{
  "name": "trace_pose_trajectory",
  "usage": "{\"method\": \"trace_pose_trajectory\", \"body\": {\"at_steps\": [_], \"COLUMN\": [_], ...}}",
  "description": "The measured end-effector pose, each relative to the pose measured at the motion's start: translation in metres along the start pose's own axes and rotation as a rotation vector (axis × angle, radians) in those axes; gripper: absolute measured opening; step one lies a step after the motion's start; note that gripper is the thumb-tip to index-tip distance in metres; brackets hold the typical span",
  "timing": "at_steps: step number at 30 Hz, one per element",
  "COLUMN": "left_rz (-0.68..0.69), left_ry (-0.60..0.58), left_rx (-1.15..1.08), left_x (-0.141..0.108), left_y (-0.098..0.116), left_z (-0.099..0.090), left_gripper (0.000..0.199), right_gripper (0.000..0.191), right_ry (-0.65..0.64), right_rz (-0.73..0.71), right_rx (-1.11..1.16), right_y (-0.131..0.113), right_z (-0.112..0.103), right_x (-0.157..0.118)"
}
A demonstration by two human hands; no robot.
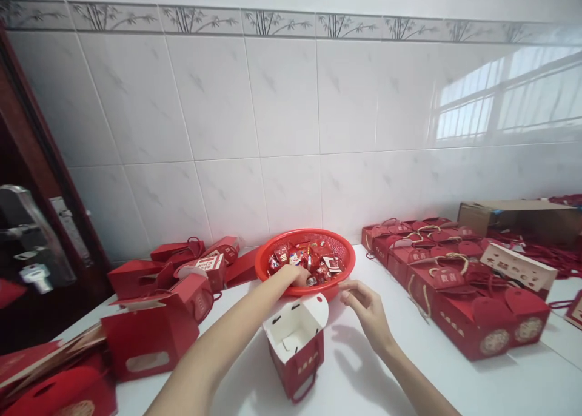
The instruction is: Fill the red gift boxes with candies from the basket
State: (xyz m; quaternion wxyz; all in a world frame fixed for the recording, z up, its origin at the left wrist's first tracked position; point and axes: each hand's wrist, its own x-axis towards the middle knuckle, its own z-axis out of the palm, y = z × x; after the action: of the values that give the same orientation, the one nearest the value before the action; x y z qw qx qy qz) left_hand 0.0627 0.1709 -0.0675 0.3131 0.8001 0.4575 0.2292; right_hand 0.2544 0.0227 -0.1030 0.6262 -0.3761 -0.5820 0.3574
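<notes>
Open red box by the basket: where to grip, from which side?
Likely high on the lettered wall, right hand from the right: the box is open on top, so a thumb can hook inside, and the left forearm flanks its left. The cord handle droops low.

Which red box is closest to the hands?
The open red box standing between the two forearms, in front of the red basket. Its white inside shows; the other red boxes sit farther off, left and right.
</notes>
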Motion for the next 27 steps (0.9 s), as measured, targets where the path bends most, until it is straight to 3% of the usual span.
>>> {"method": "trace_pose_trajectory", "body": {"at_steps": [3, 6, 10, 14, 18, 23, 27], "left_rz": [-0.107, -0.113, -0.063, -0.023, 0.034, 0.06, 0.113], "left_ry": [-0.131, -0.148, -0.032, 0.081, 0.16, 0.154, 0.14], "left_rx": [0.122, 0.146, 0.07, -0.06, -0.347, -0.445, -0.43], "left_x": [-0.004, -0.01, -0.022, -0.033, -0.037, -0.042, -0.044], "left_y": [-0.001, 0.004, 0.012, 0.013, 0.013, 0.016, 0.014], "left_z": [-0.004, -0.013, -0.025, -0.032, -0.032, -0.031, -0.031], "left_gripper": [0.022, 0.025, 0.018, 0.03, 0.041, 0.043, 0.046], "right_gripper": [0.032, 0.029, 0.026, 0.023, 0.019, 0.015, 0.023], "right_ry": [-0.008, -0.015, -0.015, -0.039, -0.015, 0.034, -0.111], "right_rz": [-0.007, -0.021, -0.028, -0.031, -0.078, -0.155, -0.066], "right_rx": [-0.014, -0.02, -0.048, -0.083, -0.118, -0.16, -0.131], "right_y": [0.0, 0.0, 0.0, 0.001, -0.001, -0.013, -0.014], "right_z": [0.0, 0.0, -0.002, -0.003, 0.001, 0.021, 0.049], "right_x": [-0.001, 0.0, 0.002, -0.001, 0.003, 0.048, 0.095]}}
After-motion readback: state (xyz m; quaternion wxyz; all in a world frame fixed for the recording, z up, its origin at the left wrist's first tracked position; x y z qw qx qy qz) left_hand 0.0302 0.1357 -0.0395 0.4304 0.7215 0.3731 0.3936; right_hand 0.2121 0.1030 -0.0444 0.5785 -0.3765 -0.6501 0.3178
